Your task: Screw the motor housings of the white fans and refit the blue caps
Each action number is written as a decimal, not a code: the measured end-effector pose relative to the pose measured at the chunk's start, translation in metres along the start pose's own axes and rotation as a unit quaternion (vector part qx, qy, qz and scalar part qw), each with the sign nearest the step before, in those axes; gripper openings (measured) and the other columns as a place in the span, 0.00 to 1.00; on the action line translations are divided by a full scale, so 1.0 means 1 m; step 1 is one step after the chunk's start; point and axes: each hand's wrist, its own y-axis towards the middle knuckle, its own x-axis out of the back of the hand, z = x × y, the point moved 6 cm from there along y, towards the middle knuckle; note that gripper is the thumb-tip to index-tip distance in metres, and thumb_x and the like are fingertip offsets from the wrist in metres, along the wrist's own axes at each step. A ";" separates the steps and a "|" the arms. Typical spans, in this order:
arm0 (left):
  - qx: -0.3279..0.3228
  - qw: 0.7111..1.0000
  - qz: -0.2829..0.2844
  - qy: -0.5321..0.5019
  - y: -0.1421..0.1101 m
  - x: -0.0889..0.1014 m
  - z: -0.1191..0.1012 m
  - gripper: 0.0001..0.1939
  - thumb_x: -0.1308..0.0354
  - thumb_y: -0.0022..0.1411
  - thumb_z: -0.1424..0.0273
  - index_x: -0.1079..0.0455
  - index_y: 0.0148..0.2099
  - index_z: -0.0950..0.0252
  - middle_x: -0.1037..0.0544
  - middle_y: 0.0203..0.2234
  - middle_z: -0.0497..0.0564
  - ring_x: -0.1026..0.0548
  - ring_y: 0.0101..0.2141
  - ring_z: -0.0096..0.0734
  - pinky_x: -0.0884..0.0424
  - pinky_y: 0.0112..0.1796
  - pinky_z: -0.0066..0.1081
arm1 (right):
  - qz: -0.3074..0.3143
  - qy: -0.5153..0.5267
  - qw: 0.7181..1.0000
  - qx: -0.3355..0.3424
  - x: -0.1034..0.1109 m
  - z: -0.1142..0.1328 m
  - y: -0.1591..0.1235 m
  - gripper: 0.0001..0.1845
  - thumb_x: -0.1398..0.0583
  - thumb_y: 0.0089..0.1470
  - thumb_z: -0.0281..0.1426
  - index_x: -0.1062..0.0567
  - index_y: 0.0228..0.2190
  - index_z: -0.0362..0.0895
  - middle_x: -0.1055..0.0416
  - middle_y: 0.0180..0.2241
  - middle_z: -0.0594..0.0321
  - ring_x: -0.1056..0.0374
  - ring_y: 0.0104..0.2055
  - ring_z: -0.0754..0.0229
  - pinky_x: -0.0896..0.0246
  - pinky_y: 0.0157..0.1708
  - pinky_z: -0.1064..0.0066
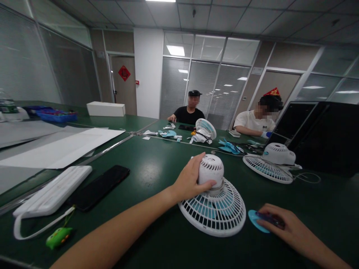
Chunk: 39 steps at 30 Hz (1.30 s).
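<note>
nearest the camera, a bare left forearm [126, 231] reaches across the green table [174, 250], and the left hand [190, 178] is clamped round the motor housing [212, 172] of a white fan [234, 215] lying grille down in the near middle. to its right, well apart from the left hand, the right hand [284, 223] is closed on a small dark object [272, 220], too blurred to name, with fingertips at a light blue disc [254, 219]. as for progress, the fan looks partly built: its grille sits under the housing and pale blue blades [206, 207] show through the bars, but no stand is visible on it and the disc lies off to one side. whether parts are going on or coming off, i cannot tell. farther right, a second fan [279, 154] sits grille down too; on the far side, a third fan [206, 129] stands tilted, with loose blue blades [231, 146] nearby. near left lie a black phone [102, 186] and a green toy [58, 237].
</note>
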 end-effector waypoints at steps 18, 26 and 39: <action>0.001 1.000 0.020 -0.022 0.005 -0.004 0.008 0.45 0.39 0.59 0.60 0.60 0.71 0.60 0.45 0.66 0.62 0.45 0.65 0.55 0.51 0.63 0.58 | -0.175 -0.015 0.946 0.274 0.057 0.181 0.093 0.10 0.40 0.56 0.37 0.24 0.32 0.42 0.25 0.34 0.59 0.34 0.34 0.59 0.44 0.36 0.68; 0.011 0.999 0.040 -0.031 0.004 -0.006 0.011 0.46 0.39 0.60 0.60 0.61 0.71 0.63 0.48 0.67 0.64 0.46 0.65 0.54 0.52 0.64 0.55 | -0.144 -0.006 0.945 0.293 0.041 0.184 0.110 0.07 0.41 0.57 0.31 0.25 0.33 0.40 0.26 0.34 0.58 0.33 0.36 0.59 0.42 0.37 0.68; -0.003 0.999 0.033 -0.038 0.005 -0.006 0.010 0.44 0.39 0.60 0.59 0.59 0.70 0.62 0.46 0.66 0.63 0.45 0.64 0.54 0.51 0.63 0.55 | -0.119 -0.037 0.948 0.294 0.045 0.192 0.104 0.07 0.40 0.56 0.29 0.23 0.35 0.39 0.25 0.36 0.56 0.32 0.38 0.58 0.42 0.41 0.66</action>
